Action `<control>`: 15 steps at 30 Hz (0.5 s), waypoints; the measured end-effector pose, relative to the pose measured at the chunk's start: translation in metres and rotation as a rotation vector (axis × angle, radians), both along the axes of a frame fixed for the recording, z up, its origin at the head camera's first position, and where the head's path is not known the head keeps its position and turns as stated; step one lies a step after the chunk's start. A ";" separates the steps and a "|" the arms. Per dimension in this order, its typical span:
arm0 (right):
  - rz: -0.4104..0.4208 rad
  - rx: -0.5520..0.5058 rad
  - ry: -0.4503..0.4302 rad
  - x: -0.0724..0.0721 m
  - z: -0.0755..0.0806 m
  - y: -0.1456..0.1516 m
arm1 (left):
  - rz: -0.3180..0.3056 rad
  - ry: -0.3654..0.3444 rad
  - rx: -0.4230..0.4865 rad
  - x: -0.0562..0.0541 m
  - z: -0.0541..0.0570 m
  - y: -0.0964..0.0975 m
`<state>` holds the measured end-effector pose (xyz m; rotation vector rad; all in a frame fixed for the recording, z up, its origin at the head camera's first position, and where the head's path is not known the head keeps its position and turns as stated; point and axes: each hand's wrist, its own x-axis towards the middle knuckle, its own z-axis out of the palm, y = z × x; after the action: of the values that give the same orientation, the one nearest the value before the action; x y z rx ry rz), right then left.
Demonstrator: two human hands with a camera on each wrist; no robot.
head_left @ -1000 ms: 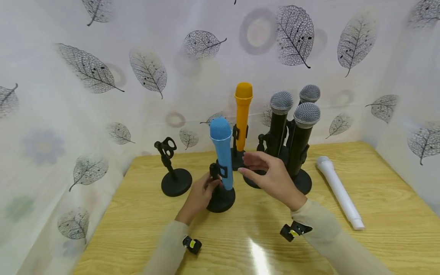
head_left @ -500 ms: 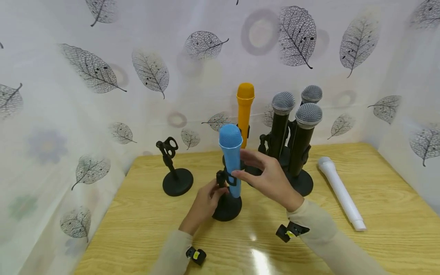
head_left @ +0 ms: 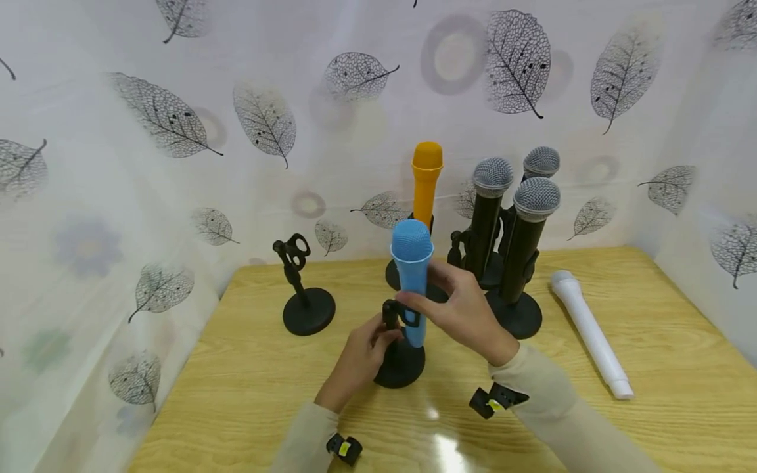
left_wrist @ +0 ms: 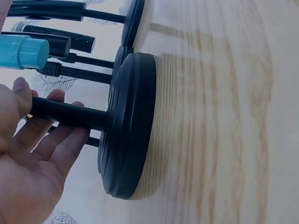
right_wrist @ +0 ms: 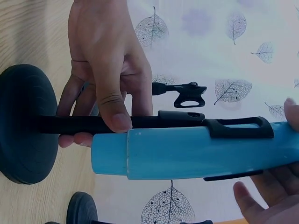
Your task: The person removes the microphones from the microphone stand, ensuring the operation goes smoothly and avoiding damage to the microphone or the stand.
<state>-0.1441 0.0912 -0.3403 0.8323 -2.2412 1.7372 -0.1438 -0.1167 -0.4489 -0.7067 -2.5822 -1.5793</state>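
Observation:
A blue microphone (head_left: 412, 249) stands slightly tilted in the clip of a black desk stand (head_left: 402, 366), its mesh head up. My left hand (head_left: 359, 355) holds the stand's pole (left_wrist: 70, 113) below the clip, thumb on one side and fingers on the other. The round base (left_wrist: 133, 126) is at the wood tabletop. My right hand (head_left: 467, 312) grips the microphone's body around clip height, thumb in front and fingers behind. In the right wrist view the clip (right_wrist: 238, 128) wraps the blue body, whose narrower tail end (right_wrist: 110, 154) sticks out below.
An orange microphone (head_left: 426, 190) stands on a stand behind. Several black microphones with silver heads, one of them (head_left: 520, 256) nearest, stand on stands at the right. A white microphone (head_left: 591, 335) lies farther right. A stand with a bare clip (head_left: 307, 309) is at the left.
The stand with the blue microphone has shifted right and closer to me, held by my left hand. My right hand has gone from hovering beside the microphone to gripping it.

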 end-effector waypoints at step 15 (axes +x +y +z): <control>-0.019 0.004 0.072 0.004 0.001 -0.002 | 0.004 0.006 0.012 0.005 -0.002 0.004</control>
<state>-0.1403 0.0892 -0.3392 0.8574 -2.1997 1.6672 -0.1386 -0.1129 -0.4514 -0.7031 -2.5665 -1.5878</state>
